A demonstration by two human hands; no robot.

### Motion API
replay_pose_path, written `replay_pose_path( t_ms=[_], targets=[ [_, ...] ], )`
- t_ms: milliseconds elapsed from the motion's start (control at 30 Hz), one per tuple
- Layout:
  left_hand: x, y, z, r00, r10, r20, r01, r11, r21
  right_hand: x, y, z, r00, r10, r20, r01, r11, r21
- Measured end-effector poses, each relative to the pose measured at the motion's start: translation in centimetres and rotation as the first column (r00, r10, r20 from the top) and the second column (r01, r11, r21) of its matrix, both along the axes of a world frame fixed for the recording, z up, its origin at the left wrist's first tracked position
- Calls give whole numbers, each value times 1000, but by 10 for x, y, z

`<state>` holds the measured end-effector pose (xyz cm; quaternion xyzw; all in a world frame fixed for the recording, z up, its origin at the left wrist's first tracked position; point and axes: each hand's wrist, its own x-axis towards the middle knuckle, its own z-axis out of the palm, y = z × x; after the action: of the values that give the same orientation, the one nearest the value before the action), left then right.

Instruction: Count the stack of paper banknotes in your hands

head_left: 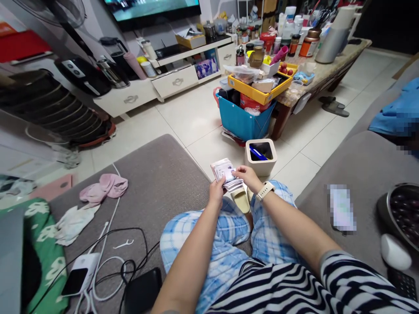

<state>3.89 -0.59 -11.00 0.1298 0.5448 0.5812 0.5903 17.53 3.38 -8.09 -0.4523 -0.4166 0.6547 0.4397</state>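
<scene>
A stack of small printed cards or paper slips (225, 171) is held over my knees, fanned a little at its edges. My left hand (217, 190) grips the stack from the left, thumb on top. From the right, my right hand (248, 176) pinches the edge of a piece at the stack's top; a pale watch (265, 190) is on that wrist. The print is too small to read. Just beyond my right hand stands a cream bin (261, 169) with a blue item inside.
A blue basket (244, 117) with a yellow tray (260, 89) on top stands by the cluttered table (347, 54). Left on the grey sofa lie a pink cloth (104, 188), cables and a power strip (81, 270). A pot of dark fruit (406, 209) sits right.
</scene>
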Motion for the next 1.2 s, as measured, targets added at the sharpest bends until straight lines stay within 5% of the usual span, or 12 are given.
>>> replay_pose_path(
  t_ms=[667,1200],
  targets=[
    [-4,-9,19,994,-18,110,20,1000,-19,0,-2,-1,980,192,-57,-189,981,48],
    [-11,-2,2,994,80,72,-86,993,83,-2,1,-4,978,206,-39,-202,977,73]
  ],
)
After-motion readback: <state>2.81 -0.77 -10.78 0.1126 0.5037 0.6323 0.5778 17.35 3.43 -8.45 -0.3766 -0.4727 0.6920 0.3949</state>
